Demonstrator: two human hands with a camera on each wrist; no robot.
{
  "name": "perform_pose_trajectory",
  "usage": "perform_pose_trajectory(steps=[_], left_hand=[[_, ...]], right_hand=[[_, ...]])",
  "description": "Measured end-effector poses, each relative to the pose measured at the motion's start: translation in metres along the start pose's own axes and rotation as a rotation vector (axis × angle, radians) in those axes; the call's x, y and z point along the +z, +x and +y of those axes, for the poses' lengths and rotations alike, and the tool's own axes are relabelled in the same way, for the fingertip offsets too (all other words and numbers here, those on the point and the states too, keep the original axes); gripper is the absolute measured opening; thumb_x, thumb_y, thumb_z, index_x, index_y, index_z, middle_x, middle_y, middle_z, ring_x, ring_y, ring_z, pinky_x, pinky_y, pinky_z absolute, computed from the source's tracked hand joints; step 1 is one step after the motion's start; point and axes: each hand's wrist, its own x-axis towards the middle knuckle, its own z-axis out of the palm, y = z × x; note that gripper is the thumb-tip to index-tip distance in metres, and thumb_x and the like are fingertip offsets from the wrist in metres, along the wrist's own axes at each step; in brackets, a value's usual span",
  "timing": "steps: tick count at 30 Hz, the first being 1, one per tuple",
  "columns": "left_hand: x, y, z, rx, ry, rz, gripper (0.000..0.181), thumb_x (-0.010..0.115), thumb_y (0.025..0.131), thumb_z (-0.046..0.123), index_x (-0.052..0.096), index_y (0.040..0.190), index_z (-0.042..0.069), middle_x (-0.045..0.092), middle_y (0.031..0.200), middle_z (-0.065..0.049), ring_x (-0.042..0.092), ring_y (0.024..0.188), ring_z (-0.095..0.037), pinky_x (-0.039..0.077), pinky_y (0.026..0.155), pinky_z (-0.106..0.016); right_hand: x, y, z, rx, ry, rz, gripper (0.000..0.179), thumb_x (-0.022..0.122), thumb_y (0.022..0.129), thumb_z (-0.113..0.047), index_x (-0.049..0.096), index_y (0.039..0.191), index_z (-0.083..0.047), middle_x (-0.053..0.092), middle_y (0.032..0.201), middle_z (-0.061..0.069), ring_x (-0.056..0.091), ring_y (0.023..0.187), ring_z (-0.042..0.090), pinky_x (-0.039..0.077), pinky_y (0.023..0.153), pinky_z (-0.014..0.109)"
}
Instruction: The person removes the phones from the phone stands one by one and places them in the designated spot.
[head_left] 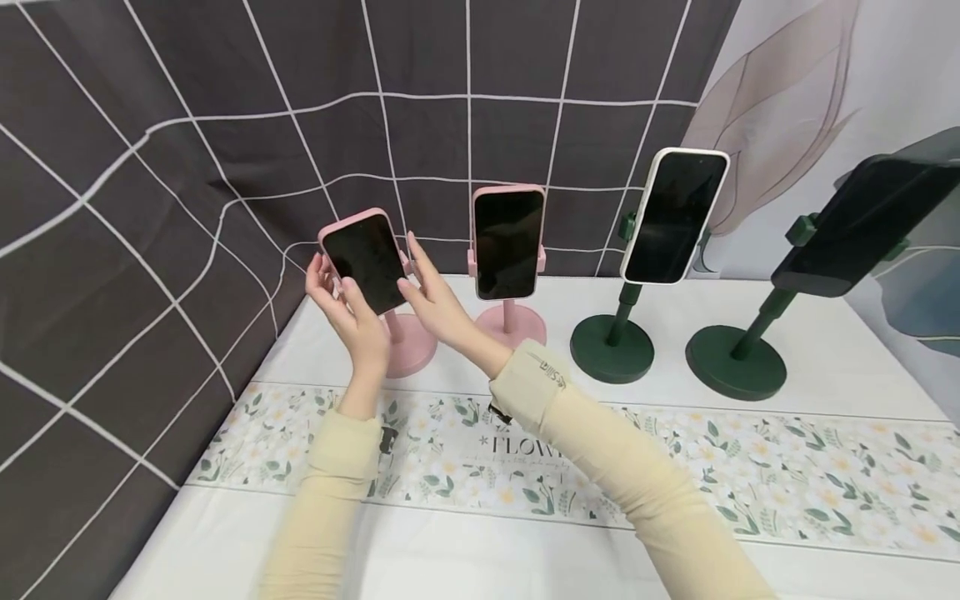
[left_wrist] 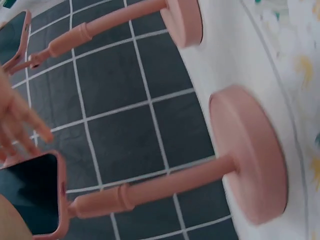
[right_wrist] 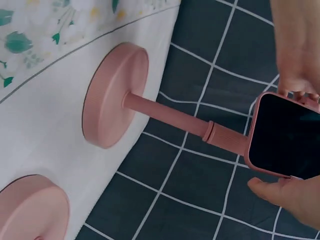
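Note:
A phone in a pink case [head_left: 366,260] sits tilted in a pink phone stand [head_left: 411,346], far left in the head view. My left hand [head_left: 348,312] holds its left edge, thumb over the front and fingers curled round the side. At the opposite edge is my right hand [head_left: 442,304], its fingers long and straight and its thumb by the lower right corner. In the left wrist view, the right hand's fingers [left_wrist: 27,120] stretch out beside the phone. The right wrist view shows the stand's pole [right_wrist: 170,112] rising from its round base [right_wrist: 115,95] to the phone.
A second pink stand [head_left: 512,323] holds another pink-cased phone [head_left: 509,242]. Two dark green stands follow to the right, one with a white-cased phone [head_left: 675,217], one with a larger dark device [head_left: 862,225]. A floral strip [head_left: 810,475] crosses the white table; dark gridded cloth [head_left: 510,50] hangs behind.

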Motion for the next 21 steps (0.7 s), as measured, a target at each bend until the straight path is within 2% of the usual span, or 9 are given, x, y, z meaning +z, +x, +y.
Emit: perform_pose_trajectory(steps=[3, 6, 9, 12, 17, 21], left_hand=[[0.004, -0.004, -0.003, 0.024, -0.095, 0.023, 0.038, 0.042, 0.098, 0.017, 0.029, 0.129, -0.002, 0.04, 0.126, -0.005, 0.041, 0.116, -0.014, 0.036, 0.1, -0.029], [0.009, -0.005, -0.004, 0.026, -0.132, 0.03, 0.037, 0.041, 0.098, 0.015, 0.027, 0.127, -0.004, 0.039, 0.124, -0.006, 0.042, 0.114, -0.016, 0.038, 0.098, -0.029], [0.013, -0.006, -0.002, -0.031, -0.099, 0.037, 0.037, 0.036, 0.096, 0.003, 0.024, 0.13, -0.006, 0.035, 0.13, -0.012, 0.042, 0.119, -0.017, 0.038, 0.099, -0.029], [0.015, -0.009, -0.001, -0.066, -0.04, 0.058, 0.037, 0.036, 0.098, 0.004, 0.025, 0.131, -0.008, 0.031, 0.133, -0.018, 0.039, 0.122, -0.02, 0.036, 0.1, -0.027], [0.016, -0.015, 0.0, -0.038, 0.034, 0.124, 0.035, 0.036, 0.098, 0.005, 0.028, 0.128, -0.009, 0.029, 0.132, -0.021, 0.038, 0.121, -0.021, 0.033, 0.103, -0.028], [0.016, -0.022, 0.002, -0.01, 0.003, 0.187, 0.033, 0.035, 0.096, 0.007, 0.026, 0.125, -0.007, 0.028, 0.13, -0.019, 0.039, 0.116, -0.017, 0.033, 0.101, -0.028]], right_hand=[[0.002, 0.005, 0.0, -0.048, -0.02, -0.045, 0.062, 0.041, 0.099, -0.008, 0.006, 0.15, 0.0, 0.006, 0.159, 0.015, 0.017, 0.145, 0.029, 0.025, 0.116, 0.039], [0.001, 0.009, -0.003, -0.054, -0.054, -0.061, 0.058, 0.04, 0.099, -0.008, 0.011, 0.149, 0.003, 0.015, 0.155, 0.02, 0.027, 0.141, 0.03, 0.029, 0.114, 0.034], [-0.005, 0.012, -0.006, -0.009, -0.12, -0.062, 0.049, 0.037, 0.101, -0.009, 0.022, 0.146, 0.002, 0.029, 0.148, 0.023, 0.037, 0.134, 0.031, 0.035, 0.11, 0.035], [-0.01, 0.011, -0.007, -0.005, -0.201, -0.053, 0.04, 0.036, 0.101, -0.008, 0.035, 0.14, 0.002, 0.043, 0.14, 0.022, 0.044, 0.132, 0.029, 0.037, 0.109, 0.032], [-0.011, 0.005, -0.005, -0.088, -0.335, -0.06, 0.031, 0.037, 0.1, -0.004, 0.044, 0.129, 0.002, 0.058, 0.125, 0.02, 0.058, 0.116, 0.028, 0.047, 0.097, 0.03], [-0.01, -0.005, -0.009, -0.145, -0.43, -0.096, 0.026, 0.038, 0.099, -0.004, 0.042, 0.124, 0.002, 0.06, 0.122, 0.02, 0.057, 0.118, 0.029, 0.047, 0.098, 0.035]])
